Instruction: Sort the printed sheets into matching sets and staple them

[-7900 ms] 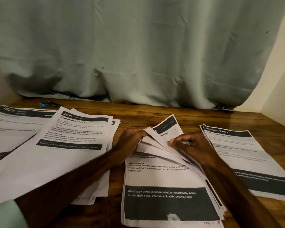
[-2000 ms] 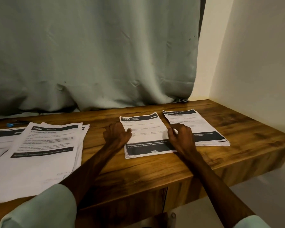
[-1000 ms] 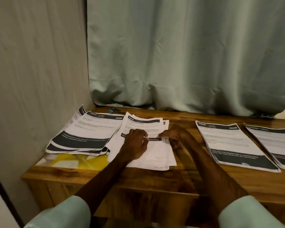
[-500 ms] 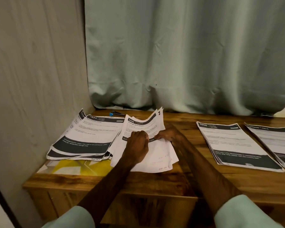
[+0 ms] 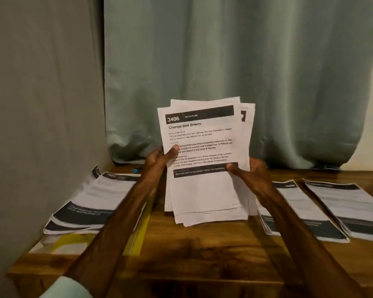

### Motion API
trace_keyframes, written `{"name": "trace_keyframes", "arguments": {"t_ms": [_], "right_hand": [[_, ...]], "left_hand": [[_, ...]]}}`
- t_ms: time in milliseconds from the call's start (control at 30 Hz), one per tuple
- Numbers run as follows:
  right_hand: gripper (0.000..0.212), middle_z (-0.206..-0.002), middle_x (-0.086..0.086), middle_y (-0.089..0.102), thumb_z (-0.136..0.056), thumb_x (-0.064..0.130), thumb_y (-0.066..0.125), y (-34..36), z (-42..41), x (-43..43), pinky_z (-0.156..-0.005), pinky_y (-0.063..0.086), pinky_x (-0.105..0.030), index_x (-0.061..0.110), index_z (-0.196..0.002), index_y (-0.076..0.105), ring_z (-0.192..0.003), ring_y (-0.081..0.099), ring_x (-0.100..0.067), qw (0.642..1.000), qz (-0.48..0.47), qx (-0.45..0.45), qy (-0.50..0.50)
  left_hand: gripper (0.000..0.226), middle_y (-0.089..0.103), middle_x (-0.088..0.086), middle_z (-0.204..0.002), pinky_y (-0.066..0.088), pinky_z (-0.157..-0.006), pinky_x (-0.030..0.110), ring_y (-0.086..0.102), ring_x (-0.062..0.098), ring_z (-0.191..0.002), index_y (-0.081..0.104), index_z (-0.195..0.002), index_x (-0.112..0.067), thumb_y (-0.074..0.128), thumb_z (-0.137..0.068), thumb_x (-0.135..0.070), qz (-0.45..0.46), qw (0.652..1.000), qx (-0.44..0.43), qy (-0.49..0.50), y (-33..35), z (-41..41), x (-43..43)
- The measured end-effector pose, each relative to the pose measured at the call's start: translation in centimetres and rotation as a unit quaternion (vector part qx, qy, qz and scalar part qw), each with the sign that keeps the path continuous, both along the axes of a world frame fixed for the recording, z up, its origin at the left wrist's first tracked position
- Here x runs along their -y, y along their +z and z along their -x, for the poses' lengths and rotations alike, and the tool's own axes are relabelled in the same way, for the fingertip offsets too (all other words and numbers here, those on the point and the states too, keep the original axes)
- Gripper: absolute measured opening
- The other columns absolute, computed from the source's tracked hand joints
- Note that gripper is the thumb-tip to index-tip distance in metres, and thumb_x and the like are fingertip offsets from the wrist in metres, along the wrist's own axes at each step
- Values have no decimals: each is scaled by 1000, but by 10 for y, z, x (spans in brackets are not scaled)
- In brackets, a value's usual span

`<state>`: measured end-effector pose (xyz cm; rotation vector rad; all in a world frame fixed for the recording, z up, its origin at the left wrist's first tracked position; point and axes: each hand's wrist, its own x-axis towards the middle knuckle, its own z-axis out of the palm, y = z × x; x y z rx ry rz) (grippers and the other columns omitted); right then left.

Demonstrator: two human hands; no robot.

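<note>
- Sheets (image 5: 202,151): one loose stack, held upright above the middle of the table (image 5: 202,244), in front of the curtain (image 5: 224,61).
- Arms: both forearms rise from the lower edge of the view and converge on the stack. A pale sleeve (image 5: 67,287) shows at lower left.
- Stack orientation: long axis near vertical, leaning slightly. Printed face is toward the camera, with the header "3406 BEDROOM / Change Bed Sheets" at the top.
- Stack edges are uneven, and back sheets stick out at the top right and the bottom.
- Cannot tell if the bottom edge touches the table.
- Left hand (image 5: 157,162): grips the stack's left edge at mid-height. Thumb lies on the front sheet, fingers curl behind.
- Right hand (image 5: 252,175): grips the right edge, a little lower. Thumb presses on the dark band of the front sheet; fingers are behind the paper and mostly hidden.
- Left pile (image 5: 99,201): lies flat on the table by the wall, partly over a yellow folder (image 5: 138,233).
- Two right piles (image 5: 299,211) (image 5: 353,207): lie flat, side by side.
- Blue object (image 5: 135,170): at the back of the table, too small to identify.
</note>
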<state>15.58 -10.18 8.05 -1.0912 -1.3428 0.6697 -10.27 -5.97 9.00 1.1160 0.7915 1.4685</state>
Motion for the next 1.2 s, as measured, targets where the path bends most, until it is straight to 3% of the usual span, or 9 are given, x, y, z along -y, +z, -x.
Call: {"name": "trace_keyframes", "arguments": {"t_ms": [133, 267, 467, 567, 833, 967, 1100, 1200], "right_hand": [[28, -100, 18, 71, -86, 22, 78, 13, -16, -1, -79, 58, -25, 29, -111, 67, -92, 68, -1, 999, -31, -3, -17], [26, -96, 21, 68, -88, 21, 77, 15, -17, 3, -59, 53, -11, 26, -111, 66, -83, 67, 3, 998, -54, -12, -16], [25, -103, 6, 74, -86, 21, 79, -16, -15, 1, -62, 58, -19, 23, -108, 66, -86, 74, -8, 998, -4, -55, 7], [22, -101, 6, 75, -87, 20, 78, -18, -9, -2, -59, 58, -19, 24, -105, 66, -83, 75, -10, 997, -4, -78, 10], [17, -89, 12, 73, -86, 14, 77, -7, -6, -7, -54, 54, -15, 23, -96, 66, -71, 73, 0, 995, -2, -99, 19], [19, -85, 13, 76, -85, 16, 79, -7, -4, -4, -56, 55, -17, 20, -99, 67, -75, 75, -5, 993, -4, -109, 31], [42, -97, 4, 78, -75, 35, 82, 2, -2, -1, -63, 61, -28, 20, -111, 67, -83, 77, -16, 993, -15, -116, 20], [32, -93, 8, 78, -82, 25, 81, 19, -4, 1, -59, 59, -22, 19, -110, 67, -80, 76, -12, 990, -51, -128, 17]], "left_hand": [[38, 76, 14, -112, 63, -80, 43, 75, 32, -100, 66, -122, -9, 73, -88, -25, -39, 997, 37, -58, 30, -26, 14], [19, 80, 2, -96, 62, -65, 29, 77, 20, -86, 69, -109, -17, 70, -93, -28, -81, 996, -40, -11, 39, -40, 19], [44, 78, 7, -101, 60, -60, 29, 78, 21, -82, 62, -122, -10, 77, -86, -31, -28, 995, -92, -2, 16, -36, 23], [35, 76, 0, -97, 55, -52, 19, 76, 10, -70, 63, -116, -14, 77, -87, -29, -29, 994, -101, 23, 11, -39, 26], [20, 75, -12, -82, 53, -49, 17, 74, 4, -65, 62, -107, -22, 72, -92, -28, -51, 993, -104, 39, 15, -42, 25], [29, 79, -8, -83, 58, -54, 25, 77, 16, -74, 63, -115, -19, 72, -90, -31, -43, 996, -62, 49, 14, -41, 27], [18, 79, 0, -87, 57, -53, 24, 77, 16, -70, 66, -105, -17, 70, -92, -29, -67, 995, -55, 55, 25, -40, 31], [20, 79, 2, -88, 59, -57, 27, 77, 19, -73, 69, -101, -16, 70, -91, -33, -115, 989, -48, 78, 47, -38, 30]]}}
